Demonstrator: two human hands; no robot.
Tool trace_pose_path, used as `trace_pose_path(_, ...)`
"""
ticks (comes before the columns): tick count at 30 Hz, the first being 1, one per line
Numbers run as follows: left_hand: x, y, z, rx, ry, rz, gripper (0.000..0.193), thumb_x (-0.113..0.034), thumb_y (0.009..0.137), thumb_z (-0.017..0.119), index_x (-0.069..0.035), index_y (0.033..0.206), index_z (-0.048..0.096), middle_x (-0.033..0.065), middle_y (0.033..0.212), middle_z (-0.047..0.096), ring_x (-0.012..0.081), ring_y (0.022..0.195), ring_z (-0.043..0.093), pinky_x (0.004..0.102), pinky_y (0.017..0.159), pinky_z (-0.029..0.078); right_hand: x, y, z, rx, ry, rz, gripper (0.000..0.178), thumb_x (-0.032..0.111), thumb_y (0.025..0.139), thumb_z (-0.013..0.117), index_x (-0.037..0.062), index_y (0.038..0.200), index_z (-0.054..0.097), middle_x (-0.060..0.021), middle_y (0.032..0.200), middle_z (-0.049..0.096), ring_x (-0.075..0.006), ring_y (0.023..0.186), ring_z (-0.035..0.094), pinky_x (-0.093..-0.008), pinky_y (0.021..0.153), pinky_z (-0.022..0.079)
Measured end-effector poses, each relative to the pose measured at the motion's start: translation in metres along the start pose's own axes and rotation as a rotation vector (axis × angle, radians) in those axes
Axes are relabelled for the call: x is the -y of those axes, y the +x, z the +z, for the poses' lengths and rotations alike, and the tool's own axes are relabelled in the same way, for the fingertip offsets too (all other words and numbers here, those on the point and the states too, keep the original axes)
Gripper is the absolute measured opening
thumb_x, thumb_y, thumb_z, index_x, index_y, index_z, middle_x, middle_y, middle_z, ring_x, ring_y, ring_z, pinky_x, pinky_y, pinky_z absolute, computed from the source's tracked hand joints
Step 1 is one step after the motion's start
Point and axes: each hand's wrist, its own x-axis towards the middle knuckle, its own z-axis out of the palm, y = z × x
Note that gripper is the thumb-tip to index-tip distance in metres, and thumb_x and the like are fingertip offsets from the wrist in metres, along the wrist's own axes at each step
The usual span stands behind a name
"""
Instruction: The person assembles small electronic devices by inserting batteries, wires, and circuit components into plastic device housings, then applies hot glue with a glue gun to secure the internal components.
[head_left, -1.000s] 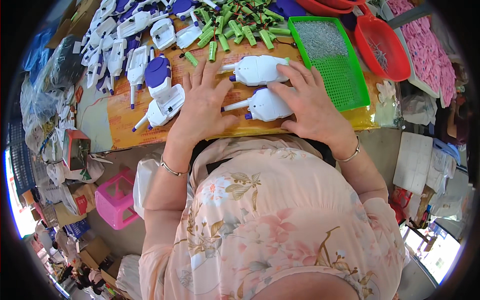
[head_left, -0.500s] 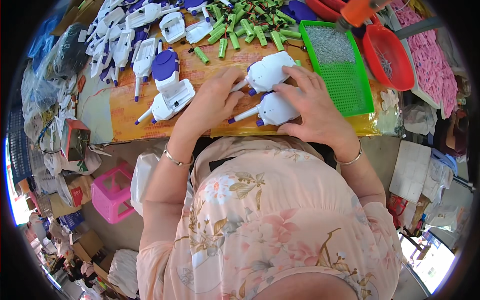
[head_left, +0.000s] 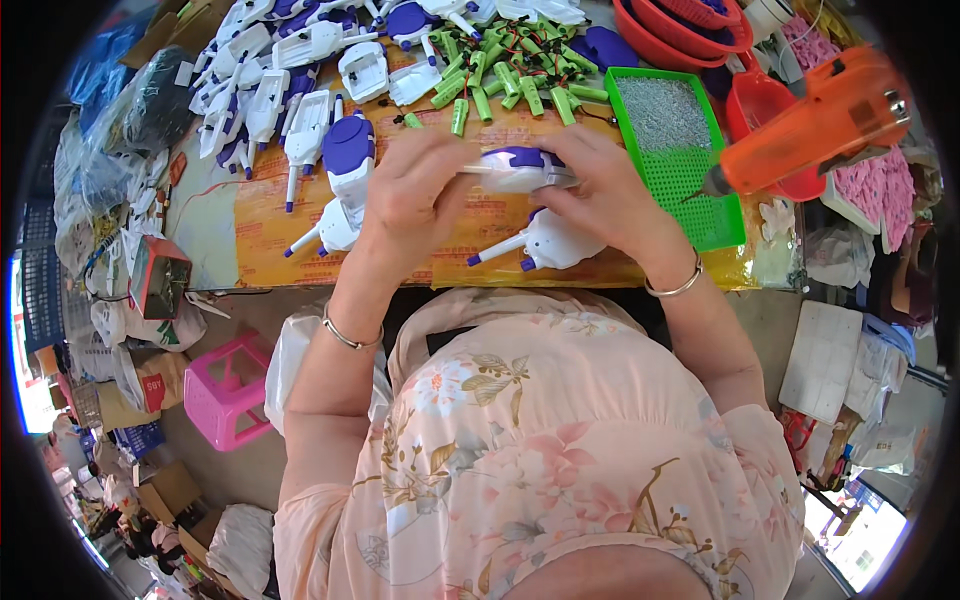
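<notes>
White-and-purple device [head_left: 512, 178], now tipped up, bridges left fingers [head_left: 448, 162] and right fingers [head_left: 582, 150].

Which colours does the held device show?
The held device is white and purple; head view shows it.

The held casing [head_left: 512, 178] is smooth white and purple plastic with a soft sheen. Green battery packs [head_left: 530, 95] wear shiny plastic sleeves. The green tray [head_left: 705, 222] is perforated plastic; its grey bits [head_left: 672, 112] look like metal screws, though too small to be sure. The drill [head_left: 800, 130] has an orange plastic body. Glossy yellow film [head_left: 265, 240] covers much of the table [head_left: 205, 205]. The bangles [head_left: 678, 291] are polished metal, the blouse [head_left: 580, 400] matt cloth.
</notes>
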Motion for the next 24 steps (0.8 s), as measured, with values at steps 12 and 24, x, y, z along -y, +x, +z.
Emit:
trace_pose_path(12, -0.023, -0.003, -0.007, -0.079, -0.489, -0.546, 0.014, -0.005, 0.091, 0.070, 0.001, 0.102, 0.064, 0.0019, 0.082, 0.058, 0.0102, 0.073, 0.054, 0.0259, 0.065, 0.045, 0.029, -0.018, -0.017, -0.229, 0.215, -0.105, 0.049, 0.000, 0.068, 0.083, -0.0013, 0.113, 0.064, -0.0119, 0.105, 0.064, -0.0260, 0.094, 0.065, -0.0336, 0.081, 0.053)
trace_pose_path(24, -0.026, -0.014, 0.001, 0.032, -0.287, -0.345, 0.005, 0.003, 0.090, 0.065, 0.000, 0.093, 0.062, 0.0074, 0.079, 0.057, 0.0186, 0.070, 0.052, 0.0298, 0.063, 0.041, 0.030, -0.037, -0.018, -0.222, 0.169, -0.118, 0.052, 0.000, 0.072, 0.081, 0.0005, 0.120, 0.060, -0.0145, 0.108, 0.062, -0.0312, 0.092, 0.065, -0.0367, 0.076, 0.055)
